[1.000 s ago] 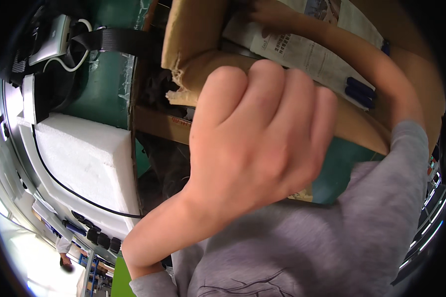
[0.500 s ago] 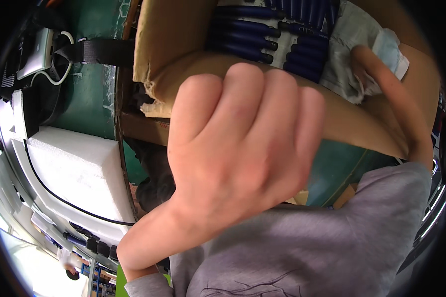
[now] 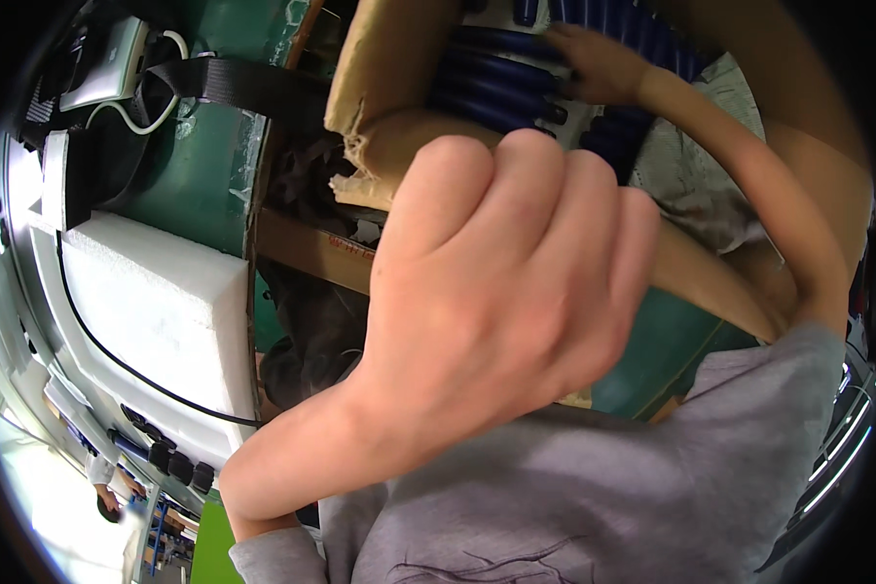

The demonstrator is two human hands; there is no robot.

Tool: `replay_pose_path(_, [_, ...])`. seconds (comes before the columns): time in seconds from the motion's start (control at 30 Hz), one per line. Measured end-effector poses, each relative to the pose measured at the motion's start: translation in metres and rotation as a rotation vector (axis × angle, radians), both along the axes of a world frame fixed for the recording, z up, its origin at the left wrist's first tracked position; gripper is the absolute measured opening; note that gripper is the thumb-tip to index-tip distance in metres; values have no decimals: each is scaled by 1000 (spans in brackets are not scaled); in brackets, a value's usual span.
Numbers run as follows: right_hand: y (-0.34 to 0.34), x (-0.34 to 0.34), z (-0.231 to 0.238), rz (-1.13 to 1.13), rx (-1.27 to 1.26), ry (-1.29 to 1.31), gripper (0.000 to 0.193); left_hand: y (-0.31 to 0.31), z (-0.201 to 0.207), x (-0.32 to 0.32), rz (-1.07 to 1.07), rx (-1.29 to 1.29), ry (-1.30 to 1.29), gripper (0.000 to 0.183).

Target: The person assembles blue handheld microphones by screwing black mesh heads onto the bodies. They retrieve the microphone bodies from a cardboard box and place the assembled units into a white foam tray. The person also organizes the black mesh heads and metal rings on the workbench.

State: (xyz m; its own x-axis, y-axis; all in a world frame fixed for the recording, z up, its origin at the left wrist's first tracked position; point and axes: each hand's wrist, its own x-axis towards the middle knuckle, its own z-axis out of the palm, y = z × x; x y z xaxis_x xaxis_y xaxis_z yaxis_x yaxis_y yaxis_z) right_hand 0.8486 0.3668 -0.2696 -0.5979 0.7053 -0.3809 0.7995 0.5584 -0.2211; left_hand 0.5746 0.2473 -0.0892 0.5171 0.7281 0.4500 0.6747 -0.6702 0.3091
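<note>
In front of the cardboard box (image 3: 720, 282), close to the camera, my left hand (image 3: 516, 282) is closed with its knuckles up. Its fingertips are curled out of sight, so whatever they may hold is hidden. My right hand (image 3: 599, 66) reaches inside the box, its fingers and thumb apart over rows of dark blue slender handle-like pieces (image 3: 501, 73) with black ends. Shadow hides whether it touches them. Beside my right forearm lies crumpled greyish-white wrapping (image 3: 696, 161), inside the box.
The box's near left corner (image 3: 360, 165) is torn. A green work surface (image 3: 200, 170) carries a black strap (image 3: 234, 83), a silver device (image 3: 112, 73) with a white cable, and a white foam block (image 3: 156, 292) at the left. A person (image 3: 107, 487) is far off at lower left.
My right hand has moved left from the wrapping to the blue pieces. My left hand stays closed, slightly farther right in view. The surroundings have shifted in the picture.
</note>
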Motion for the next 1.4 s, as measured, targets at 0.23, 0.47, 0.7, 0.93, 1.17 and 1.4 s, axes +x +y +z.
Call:
replay_pose_path(0.23, [0,-93,-40,-68,59,-267,124,0,3,-2,-22,6,30,22])
replay_pose_path(0.47, [-9,-112,-77,-209,19,-372,145,-5,2,-4,-31,-4,22,23])
replay_pose_path(0.7, [-23,-114,-80,-87,215,-512,147,-10,6,-10,-49,-33,58,22])
replay_pose_path(0.93, [-12,-101,-86,-242,132,-234,129,-12,4,-12,-37,-46,67,22])
replay_pose_path(1.17, [5,-88,-95,-324,74,-210,122,-13,3,-9,-43,-16,62,20])
replay_pose_path(1.4, [-32,-90,-92,-113,302,-238,118,-13,4,-9,-46,-28,55,20])
